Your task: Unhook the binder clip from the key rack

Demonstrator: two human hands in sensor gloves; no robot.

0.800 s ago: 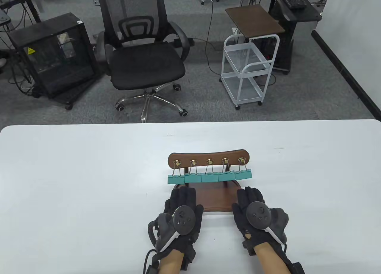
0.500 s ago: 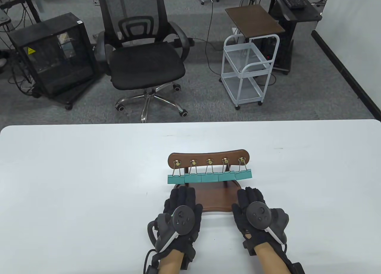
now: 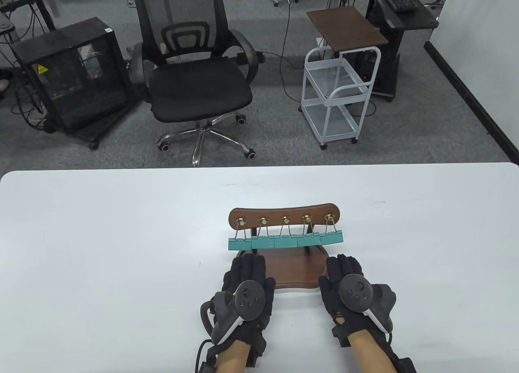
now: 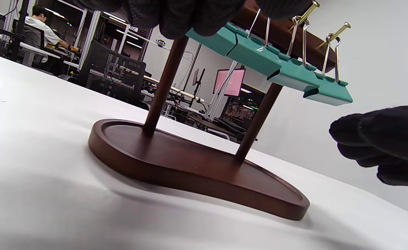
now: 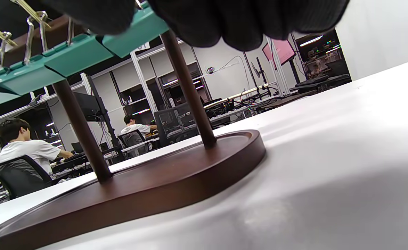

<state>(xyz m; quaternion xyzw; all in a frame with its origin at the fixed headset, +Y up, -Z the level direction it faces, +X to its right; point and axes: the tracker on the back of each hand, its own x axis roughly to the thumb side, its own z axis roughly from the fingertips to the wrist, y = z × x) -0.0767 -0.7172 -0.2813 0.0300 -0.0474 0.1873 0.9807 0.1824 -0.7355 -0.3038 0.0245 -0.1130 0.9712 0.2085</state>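
Note:
A brown wooden key rack (image 3: 284,215) stands on its oval base (image 3: 294,272) near the table's front middle. Several teal binder clips (image 3: 286,241) hang in a row from its brass hooks. My left hand (image 3: 248,262) sits just in front of the leftmost clip, over the base's left edge, holding nothing. My right hand (image 3: 343,262) sits in front of the rightmost clip, at the base's right edge, holding nothing. In the left wrist view my fingers (image 4: 190,14) hang close by the clips (image 4: 294,74). The right wrist view shows my fingers (image 5: 245,21) near the clips (image 5: 75,52). Contact cannot be told.
The white table (image 3: 101,247) stretches wide on both sides of the rack. Beyond its far edge stand an office chair (image 3: 198,85), a black computer case (image 3: 73,77) and a white cart (image 3: 340,93) on the floor.
My right hand has shifted slightly to the right. The left hand, the rack and the clips have not visibly moved.

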